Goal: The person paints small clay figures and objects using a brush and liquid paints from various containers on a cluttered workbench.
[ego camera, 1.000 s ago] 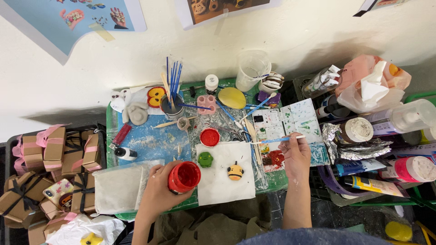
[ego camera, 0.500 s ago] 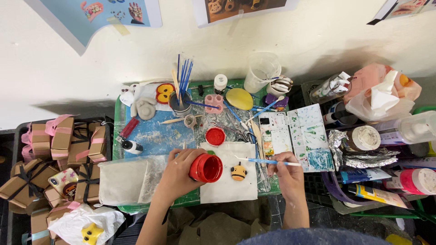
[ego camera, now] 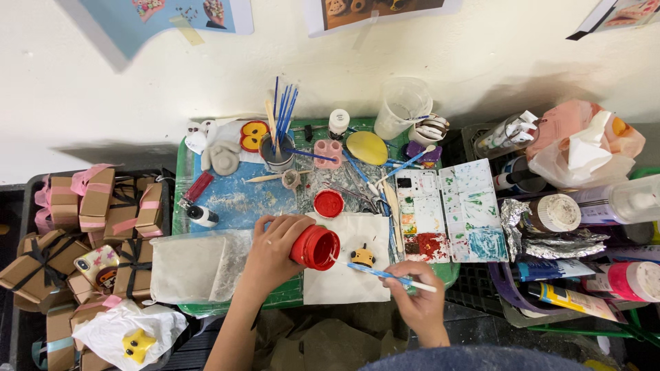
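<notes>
My left hand (ego camera: 273, 249) grips a small open jar of red paint (ego camera: 315, 247), tilted with its mouth toward the right. My right hand (ego camera: 416, 299) holds a thin blue-and-white paintbrush (ego camera: 385, 275) whose tip reaches the jar's mouth. A small yellow and black clay figure (ego camera: 362, 256) sits on a white paper towel (ego camera: 347, 275) just behind the brush. The jar's red lid (ego camera: 328, 203) lies on the green tray (ego camera: 289, 297) beyond the jar.
A white paint palette (ego camera: 447, 209) smeared with colours lies to the right. A cup of blue brushes (ego camera: 278, 151), a clear plastic cup (ego camera: 402, 106) and clay pieces stand at the back. Cardboard gift boxes (ego camera: 89, 206) fill the left; paint bottles and tubes (ego camera: 584, 282) crowd the right.
My right hand has come from the palette toward me and left, bringing the brush tip to the jar's mouth. My left hand has kept the red jar tilted.
</notes>
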